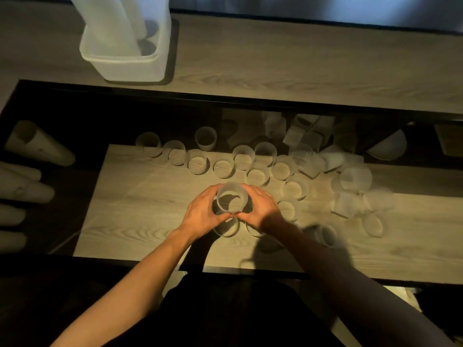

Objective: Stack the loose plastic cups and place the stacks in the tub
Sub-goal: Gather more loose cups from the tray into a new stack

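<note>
While the left hand [203, 212] and right hand [261, 208] curl around the upright cup [231, 199] between them, loose cups [258, 175] lie beyond and right of the hands; the tub [130, 70] stands well beyond the left hand.

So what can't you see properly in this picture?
Head view:
- stacks in the tub: tops cut off by the top edge.
- held cup: lower part hidden by the left grip and right grip, so the nested count is unclear.
- loose cups at the right: blurred, uncountable.
- back cups: lost in shadow.
</note>
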A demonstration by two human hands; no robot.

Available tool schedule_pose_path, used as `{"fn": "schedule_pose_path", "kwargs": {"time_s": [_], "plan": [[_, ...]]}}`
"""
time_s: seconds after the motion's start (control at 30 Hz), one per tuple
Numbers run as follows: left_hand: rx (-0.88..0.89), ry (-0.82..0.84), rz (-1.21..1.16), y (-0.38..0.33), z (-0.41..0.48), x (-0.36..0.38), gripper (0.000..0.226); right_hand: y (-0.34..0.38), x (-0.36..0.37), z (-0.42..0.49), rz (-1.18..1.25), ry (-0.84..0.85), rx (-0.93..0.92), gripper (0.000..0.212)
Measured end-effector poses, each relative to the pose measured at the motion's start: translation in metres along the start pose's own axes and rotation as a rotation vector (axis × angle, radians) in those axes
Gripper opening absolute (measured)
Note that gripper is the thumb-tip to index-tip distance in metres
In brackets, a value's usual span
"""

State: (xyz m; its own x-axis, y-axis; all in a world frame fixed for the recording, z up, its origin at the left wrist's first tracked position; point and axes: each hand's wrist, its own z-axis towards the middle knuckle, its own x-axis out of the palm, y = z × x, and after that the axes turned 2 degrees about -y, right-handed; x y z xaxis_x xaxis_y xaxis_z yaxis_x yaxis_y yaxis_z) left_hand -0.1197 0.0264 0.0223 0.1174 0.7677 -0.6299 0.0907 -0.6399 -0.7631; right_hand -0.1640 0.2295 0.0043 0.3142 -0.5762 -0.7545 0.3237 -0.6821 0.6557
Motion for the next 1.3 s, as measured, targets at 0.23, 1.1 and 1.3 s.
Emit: {"fn": "schedule_pose_path", "kwargs": {"time_s": [0.23,1.1,1.3], "plan": [[-0.005,-0.101,0.009,-0.002,-0.031,0.004,0.077,0.017,0.0,-0.011,-0.026,0.066,-0.021,0.078],[-0.262,-0.005,-0.03,0.025,-0.062,0.045,0.083,0.0,0.023,-0.023,-0.249,0.313,-0.142,0.076],[-0.277,-0.026,-0.059,0.026,-0.06,0.047,0.075,-0.001,0.03,-0.023,-0.244,0.266,-0.12,0.073]]}}
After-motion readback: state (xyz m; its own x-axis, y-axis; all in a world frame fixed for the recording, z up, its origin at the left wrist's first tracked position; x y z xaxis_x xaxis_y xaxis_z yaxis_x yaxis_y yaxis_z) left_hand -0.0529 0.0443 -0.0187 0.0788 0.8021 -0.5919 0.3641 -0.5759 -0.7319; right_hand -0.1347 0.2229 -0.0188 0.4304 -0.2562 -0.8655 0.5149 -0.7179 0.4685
